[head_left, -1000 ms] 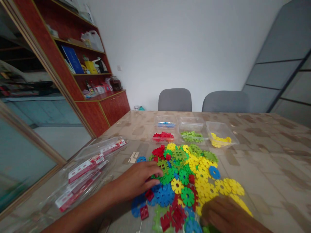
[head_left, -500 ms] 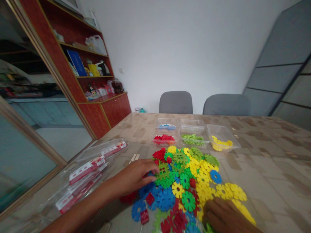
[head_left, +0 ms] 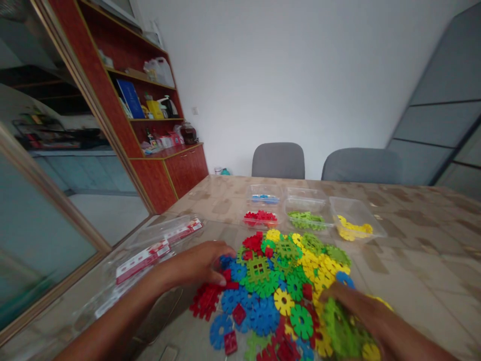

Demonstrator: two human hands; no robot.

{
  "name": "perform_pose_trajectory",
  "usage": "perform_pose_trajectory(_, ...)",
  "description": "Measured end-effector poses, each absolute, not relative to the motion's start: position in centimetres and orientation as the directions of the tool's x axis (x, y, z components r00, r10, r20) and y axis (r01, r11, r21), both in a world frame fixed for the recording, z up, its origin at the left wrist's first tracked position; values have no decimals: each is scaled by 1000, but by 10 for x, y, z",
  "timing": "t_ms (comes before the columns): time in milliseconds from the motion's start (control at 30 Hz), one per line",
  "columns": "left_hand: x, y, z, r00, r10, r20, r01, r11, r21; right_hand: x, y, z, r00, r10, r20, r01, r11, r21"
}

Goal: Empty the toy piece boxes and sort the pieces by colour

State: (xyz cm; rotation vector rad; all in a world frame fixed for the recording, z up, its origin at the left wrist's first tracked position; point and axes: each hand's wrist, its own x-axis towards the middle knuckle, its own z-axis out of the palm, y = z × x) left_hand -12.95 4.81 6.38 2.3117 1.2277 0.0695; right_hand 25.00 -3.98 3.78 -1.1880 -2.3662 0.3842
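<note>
From here, the left hand [head_left: 201,263] is half curled at the pile's left edge, thumb parted from fingers beside blue pieces [head_left: 238,271] and red pieces [head_left: 206,299]; I can't tell whether it pinches any. The right hand [head_left: 358,307] arches against light-green lattice pieces [head_left: 338,326], its grip too blurred to judge. Notched yellow discs [head_left: 315,265] lie just beyond. Fingertips kept low, drawing pieces by their rims, should free interlocked teeth without scattering the heap. Farther across the tabletop [head_left: 421,265], clear containers [head_left: 378,229] hold blue, red, green and yellow pieces.
</note>
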Motion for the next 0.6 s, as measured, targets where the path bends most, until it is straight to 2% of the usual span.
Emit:
perform_pose_trajectory(167, -120, 44, 68, 587, 774, -237, 773, -448, 449, 257, 31, 63, -429, 862, 271, 728, 508, -461)
perform_pose_trajectory(267, -118, 44, 68, 578, 780, -239, 777, -437, 454, 257, 84, 77, -319, 893, 317, 818, 428, -384)
perform_pose_trajectory(433, -128, 44, 68, 550, 801, -236, 792, -412, 450, 254, 148, 76, -223, 897, 382, 870, 360, -337)
perform_pose_trajectory(600, -137, 37, 75, 431, 843, -321, 890, -340, 303, 253, 139, 62, -234, 874, 426, 852, 395, -343)
